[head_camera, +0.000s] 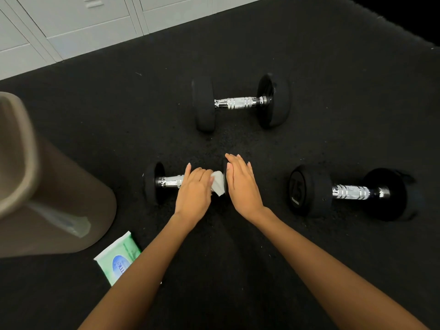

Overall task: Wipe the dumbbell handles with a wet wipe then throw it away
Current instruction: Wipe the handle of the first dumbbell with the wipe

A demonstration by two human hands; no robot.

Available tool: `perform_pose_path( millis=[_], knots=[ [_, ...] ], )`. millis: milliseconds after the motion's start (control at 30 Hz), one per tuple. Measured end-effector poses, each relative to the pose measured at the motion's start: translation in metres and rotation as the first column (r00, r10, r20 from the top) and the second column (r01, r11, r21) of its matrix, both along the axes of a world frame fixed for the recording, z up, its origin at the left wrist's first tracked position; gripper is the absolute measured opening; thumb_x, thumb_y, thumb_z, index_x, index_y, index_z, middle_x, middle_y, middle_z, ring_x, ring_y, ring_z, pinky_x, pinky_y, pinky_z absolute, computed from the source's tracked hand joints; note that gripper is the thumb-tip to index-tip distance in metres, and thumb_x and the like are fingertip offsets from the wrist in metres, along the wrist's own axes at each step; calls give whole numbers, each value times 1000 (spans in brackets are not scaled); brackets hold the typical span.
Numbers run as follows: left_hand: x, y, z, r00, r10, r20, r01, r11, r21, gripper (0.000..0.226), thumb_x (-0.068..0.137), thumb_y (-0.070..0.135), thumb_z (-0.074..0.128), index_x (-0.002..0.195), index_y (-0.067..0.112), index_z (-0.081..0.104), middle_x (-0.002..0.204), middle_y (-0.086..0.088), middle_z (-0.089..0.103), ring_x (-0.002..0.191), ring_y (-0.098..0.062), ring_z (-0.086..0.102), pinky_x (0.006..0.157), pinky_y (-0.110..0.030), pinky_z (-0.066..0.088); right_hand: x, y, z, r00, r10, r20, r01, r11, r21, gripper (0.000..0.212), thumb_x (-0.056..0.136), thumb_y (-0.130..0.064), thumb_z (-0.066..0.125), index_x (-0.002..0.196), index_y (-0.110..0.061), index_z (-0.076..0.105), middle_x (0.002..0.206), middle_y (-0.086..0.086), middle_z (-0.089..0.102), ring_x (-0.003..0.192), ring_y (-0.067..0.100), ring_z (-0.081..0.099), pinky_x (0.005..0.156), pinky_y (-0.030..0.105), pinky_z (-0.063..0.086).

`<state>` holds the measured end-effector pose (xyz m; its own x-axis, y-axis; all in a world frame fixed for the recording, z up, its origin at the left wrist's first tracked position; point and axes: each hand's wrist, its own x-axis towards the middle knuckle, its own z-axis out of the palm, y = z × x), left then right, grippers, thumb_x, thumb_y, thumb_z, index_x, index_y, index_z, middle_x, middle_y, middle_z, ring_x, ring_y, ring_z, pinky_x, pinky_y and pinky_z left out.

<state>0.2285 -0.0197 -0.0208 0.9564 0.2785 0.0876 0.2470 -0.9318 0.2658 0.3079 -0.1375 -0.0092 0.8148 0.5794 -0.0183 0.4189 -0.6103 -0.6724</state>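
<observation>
Three black dumbbells with chrome handles lie on the dark rubber floor. My left hand (194, 191) is closed over the handle of the nearest dumbbell (154, 183), pressing a white wet wipe (218, 183) against it; the wipe sticks out on the right of my fingers. My right hand (242, 184) rests flat, fingers extended, on that dumbbell's right weight head, which it mostly hides. A second dumbbell (240, 102) lies further away and a third dumbbell (350, 191) lies to the right, both untouched.
A tall brown bin (47, 186) stands at the left, its open rim near the frame edge. A green pack of wet wipes (117, 258) lies on the floor beside my left forearm. Grey lockers (71, 25) line the back wall.
</observation>
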Motion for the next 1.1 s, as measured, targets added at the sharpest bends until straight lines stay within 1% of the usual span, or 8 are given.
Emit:
perform_pose_path(
  millis=[167, 233, 367, 533, 700, 833, 1000, 1100],
  knots=[
    [14, -10, 7, 982, 0, -188, 17, 996, 86, 34, 101, 26, 24, 110, 16, 55, 104, 1, 60, 109, -16, 53, 120, -44, 5, -1, 1, -3, 999, -14, -41, 15, 999, 38, 43, 104, -23, 22, 145, -13, 34, 151, 2, 36, 145, 11, 16, 119, 28, 2],
    [16, -11, 10, 979, 2, -206, 20, 994, 105, 37, 100, 29, 20, 107, 18, 54, 103, 2, 59, 107, -16, 53, 119, -48, 4, 0, 1, -3, 999, -21, -46, 23, 999, 44, 43, 104, -23, 22, 145, -13, 34, 151, 2, 36, 145, 11, 16, 119, 28, 1],
    [13, -9, 8, 982, -31, -188, 61, 986, 157, 48, 97, 31, 11, 110, 18, 55, 100, 4, 58, 101, -16, 55, 119, -51, 1, 2, 1, -5, 999, -24, -24, 25, 999, 48, 43, 104, -23, 22, 143, -12, 37, 149, 3, 38, 145, 12, 17, 120, 32, 3],
    [4, 10, 4, 975, -92, -203, 147, 950, 276, 43, 99, 34, 19, 116, 15, 54, 92, 3, 58, 91, -17, 58, 119, -52, 3, 1, 0, -5, 1000, -7, 29, 7, 1000, 15, 43, 104, -23, 23, 143, -13, 36, 149, 3, 38, 145, 13, 16, 121, 35, 5],
    [-6, 23, 3, 970, -83, -230, 166, 916, 367, 43, 98, 38, 27, 120, 12, 53, 92, -1, 59, 95, -22, 59, 117, -54, 10, 1, -1, -5, 995, 6, 98, -4, 1000, -29, 43, 103, -21, 25, 142, -9, 38, 148, 7, 40, 145, 18, 18, 121, 38, 7],
    [-10, 17, 3, 968, 7, -249, 81, 937, 340, 42, 98, 37, 29, 126, 13, 50, 101, -3, 60, 113, -26, 55, 117, -55, 6, 1, 0, -5, 994, 1, 109, 2, 1000, -24, 42, 103, -20, 25, 142, -8, 39, 147, 7, 42, 145, 19, 19, 121, 38, 7],
    [-2, -4, 6, 976, 131, -172, -108, 984, 139, 33, 98, 22, 39, 128, 15, 52, 119, -1, 61, 132, -23, 42, 116, -55, -5, 2, 2, -6, 995, -10, 95, 12, 1000, -15, 42, 103, -21, 24, 141, -8, 39, 147, 6, 42, 145, 19, 19, 120, 37, 6],
    [5, -12, 9, 981, 91, -174, -71, 990, 118, 34, 97, 19, 44, 130, 16, 51, 125, 2, 59, 137, -20, 36, 116, -55, -7, 3, 2, -7, 998, -10, 67, 11, 1000, -7, 43, 103, -21, 24, 142, -10, 38, 148, 5, 40, 145, 16, 17, 121, 36, 4]
  ],
)
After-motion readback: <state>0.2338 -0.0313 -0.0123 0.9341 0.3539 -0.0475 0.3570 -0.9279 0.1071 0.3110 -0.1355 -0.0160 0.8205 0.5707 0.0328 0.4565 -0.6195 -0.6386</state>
